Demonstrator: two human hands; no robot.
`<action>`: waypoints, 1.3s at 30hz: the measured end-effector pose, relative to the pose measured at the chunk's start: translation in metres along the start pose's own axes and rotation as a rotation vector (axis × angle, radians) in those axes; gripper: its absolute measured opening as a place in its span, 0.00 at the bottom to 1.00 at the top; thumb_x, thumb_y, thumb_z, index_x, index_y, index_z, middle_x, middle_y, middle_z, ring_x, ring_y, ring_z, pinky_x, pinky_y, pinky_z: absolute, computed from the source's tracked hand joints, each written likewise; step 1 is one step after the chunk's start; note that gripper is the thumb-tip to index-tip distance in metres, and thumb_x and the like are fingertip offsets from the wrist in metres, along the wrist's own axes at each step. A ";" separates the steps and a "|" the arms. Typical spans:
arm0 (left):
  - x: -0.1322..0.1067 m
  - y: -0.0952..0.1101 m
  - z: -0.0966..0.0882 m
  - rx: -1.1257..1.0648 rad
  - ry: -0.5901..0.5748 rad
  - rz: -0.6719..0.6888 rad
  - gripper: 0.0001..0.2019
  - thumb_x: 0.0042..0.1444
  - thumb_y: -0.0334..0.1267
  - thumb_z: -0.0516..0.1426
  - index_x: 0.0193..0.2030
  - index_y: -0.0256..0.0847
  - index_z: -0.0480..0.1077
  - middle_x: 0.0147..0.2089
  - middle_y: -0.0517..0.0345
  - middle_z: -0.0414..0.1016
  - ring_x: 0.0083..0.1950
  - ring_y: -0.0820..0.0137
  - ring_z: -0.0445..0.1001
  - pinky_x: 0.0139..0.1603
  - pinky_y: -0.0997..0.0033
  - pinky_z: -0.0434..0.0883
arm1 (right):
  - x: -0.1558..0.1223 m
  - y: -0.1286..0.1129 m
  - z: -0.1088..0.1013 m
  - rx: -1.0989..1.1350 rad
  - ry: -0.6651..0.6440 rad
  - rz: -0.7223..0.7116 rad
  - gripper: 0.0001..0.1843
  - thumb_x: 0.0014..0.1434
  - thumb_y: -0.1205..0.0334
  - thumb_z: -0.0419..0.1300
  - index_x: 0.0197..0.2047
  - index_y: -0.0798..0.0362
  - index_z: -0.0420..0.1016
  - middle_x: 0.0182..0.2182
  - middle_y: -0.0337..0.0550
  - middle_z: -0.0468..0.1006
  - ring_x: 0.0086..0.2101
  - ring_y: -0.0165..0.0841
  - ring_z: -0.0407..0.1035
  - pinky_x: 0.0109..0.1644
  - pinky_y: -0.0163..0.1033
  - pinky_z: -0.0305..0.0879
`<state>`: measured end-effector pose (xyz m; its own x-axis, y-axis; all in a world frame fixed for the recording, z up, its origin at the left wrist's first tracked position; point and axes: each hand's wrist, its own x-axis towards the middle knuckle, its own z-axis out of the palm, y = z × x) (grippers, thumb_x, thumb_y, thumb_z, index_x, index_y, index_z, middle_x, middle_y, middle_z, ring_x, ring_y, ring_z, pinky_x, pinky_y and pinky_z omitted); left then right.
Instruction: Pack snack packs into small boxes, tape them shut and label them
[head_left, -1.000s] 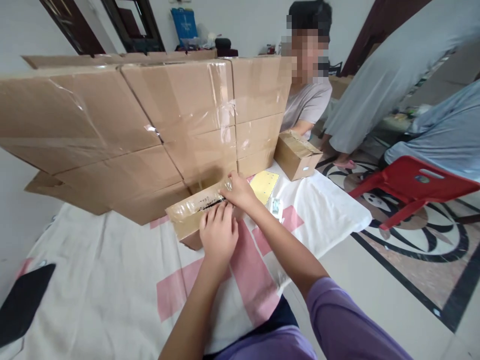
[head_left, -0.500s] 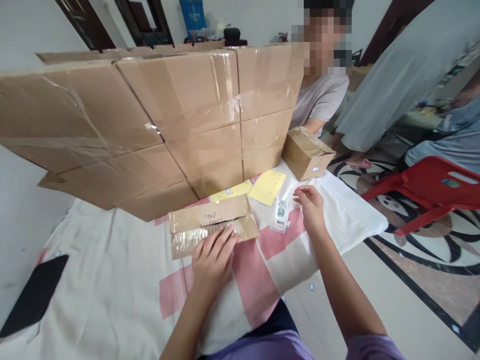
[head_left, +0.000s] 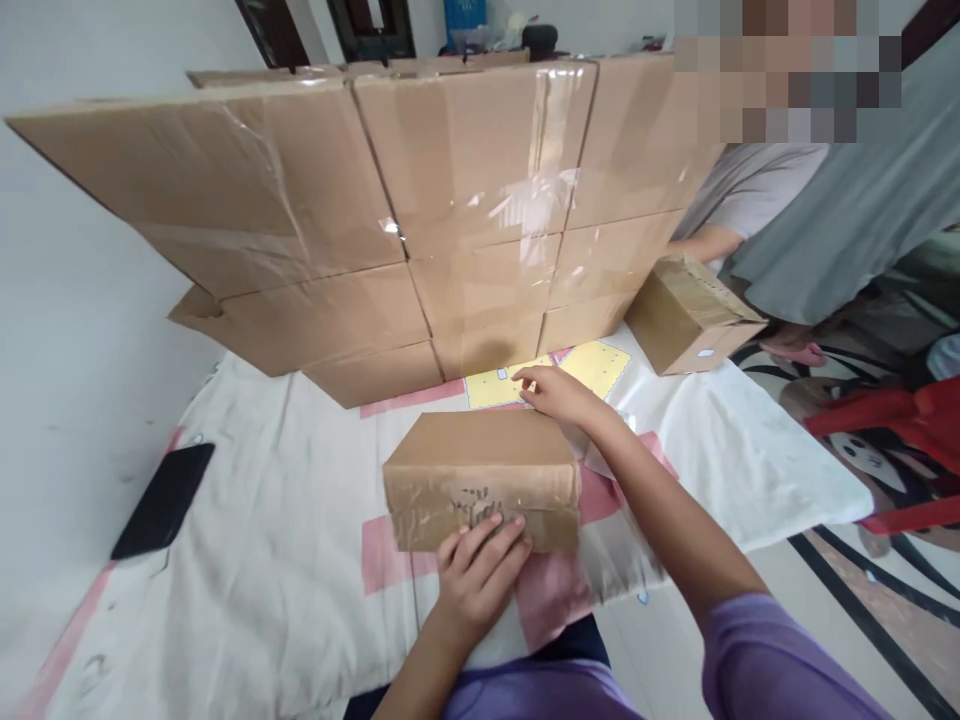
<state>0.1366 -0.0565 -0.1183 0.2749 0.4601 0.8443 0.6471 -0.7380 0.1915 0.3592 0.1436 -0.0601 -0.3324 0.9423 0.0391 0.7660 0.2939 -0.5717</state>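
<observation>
A small cardboard box stands in front of me, its plain face up and its taped, marked face toward me. Against the lower part of that marked face my left hand lies with fingers stretched out. My right hand hovers beyond the box's far right edge, over yellow paper sheets. Its thumb and fingertips are drawn together; anything between them is too small to make out. Under the right forearm a clear plastic piece shows partly; the rest is hidden.
A wall of stacked, taped cartons rises behind the box. Another carton stands at the right, beside a person in a light shirt. A black tablet-like slab lies left on the cloth-covered surface. A red chair is at far right.
The small box has been turned so its taped face fronts me and a plain face is up. My right hand has moved left, over the yellow sheets. The view has shifted.
</observation>
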 end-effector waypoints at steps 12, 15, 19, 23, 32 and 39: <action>-0.009 -0.008 0.007 -0.054 0.034 -0.103 0.11 0.68 0.30 0.55 0.46 0.47 0.78 0.49 0.60 0.85 0.56 0.70 0.78 0.63 0.64 0.58 | 0.062 0.032 0.025 -0.321 -0.277 -0.018 0.19 0.60 0.68 0.57 0.53 0.55 0.79 0.33 0.42 0.82 0.34 0.34 0.72 0.37 0.34 0.59; -0.008 -0.009 0.006 -0.067 0.038 -0.124 0.11 0.68 0.30 0.55 0.45 0.47 0.78 0.50 0.62 0.85 0.57 0.71 0.77 0.63 0.64 0.58 | 0.057 0.037 0.026 -0.374 -0.251 -0.006 0.17 0.62 0.66 0.56 0.52 0.56 0.79 0.37 0.46 0.82 0.37 0.35 0.73 0.38 0.35 0.60; -0.005 -0.009 0.003 -0.065 0.028 -0.142 0.10 0.67 0.31 0.56 0.45 0.48 0.78 0.49 0.63 0.85 0.56 0.72 0.77 0.63 0.64 0.58 | 0.055 0.035 0.035 -0.428 -0.204 0.015 0.13 0.67 0.65 0.52 0.45 0.55 0.78 0.48 0.54 0.78 0.44 0.40 0.72 0.43 0.38 0.60; -0.005 -0.010 0.003 -0.060 0.019 -0.150 0.11 0.67 0.30 0.56 0.46 0.49 0.78 0.50 0.63 0.85 0.56 0.71 0.77 0.63 0.63 0.58 | 0.056 0.033 0.044 -0.392 -0.159 0.067 0.10 0.66 0.67 0.52 0.41 0.55 0.75 0.46 0.56 0.77 0.41 0.40 0.72 0.43 0.40 0.60; -0.010 -0.016 0.004 -0.049 0.016 -0.164 0.09 0.64 0.29 0.57 0.40 0.48 0.77 0.48 0.62 0.85 0.55 0.68 0.78 0.62 0.60 0.60 | 0.053 0.028 0.034 0.180 0.159 0.138 0.09 0.64 0.56 0.50 0.37 0.50 0.67 0.28 0.41 0.71 0.30 0.35 0.66 0.37 0.39 0.61; 0.006 -0.037 -0.008 0.000 0.029 -0.083 0.10 0.62 0.29 0.58 0.45 0.46 0.77 0.47 0.55 0.85 0.51 0.64 0.78 0.59 0.57 0.62 | -0.005 0.006 0.034 0.755 0.514 0.145 0.17 0.62 0.40 0.53 0.38 0.45 0.60 0.24 0.30 0.57 0.21 0.28 0.59 0.28 0.36 0.59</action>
<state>0.1092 -0.0305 -0.1162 0.1996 0.5057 0.8393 0.6666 -0.6978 0.2620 0.3463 0.1351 -0.0917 0.1618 0.9701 0.1812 0.1594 0.1555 -0.9749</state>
